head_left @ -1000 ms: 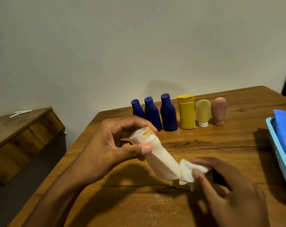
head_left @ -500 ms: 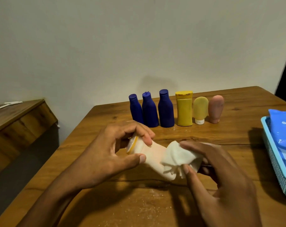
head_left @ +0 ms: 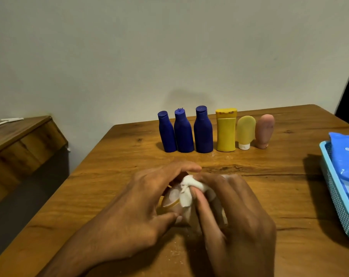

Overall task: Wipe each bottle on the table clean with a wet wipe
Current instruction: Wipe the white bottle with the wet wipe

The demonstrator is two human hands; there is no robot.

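Note:
My left hand [head_left: 141,204] grips a pale cream bottle [head_left: 172,196] with a yellow ring near its top, low over the wooden table [head_left: 109,166]. My right hand [head_left: 235,214] pinches a crumpled white wet wipe [head_left: 189,187] against the top end of that bottle; both hands hide most of the bottle. Upright at the back of the table stand three dark blue bottles [head_left: 183,134], a yellow bottle [head_left: 226,130], a pale yellow tube [head_left: 246,131] on its white cap and a pink tube [head_left: 264,130].
A light blue mesh basket [head_left: 335,194] with a blue wipes pack [head_left: 345,154] sits at the table's right edge. A lower wooden cabinet [head_left: 19,140] with small white sticks on top stands to the left, across a gap. A plain wall runs behind.
The wipe has slid along the cream bottle from its bottom end up to its top. Both hands have come together and sunk lower over the table.

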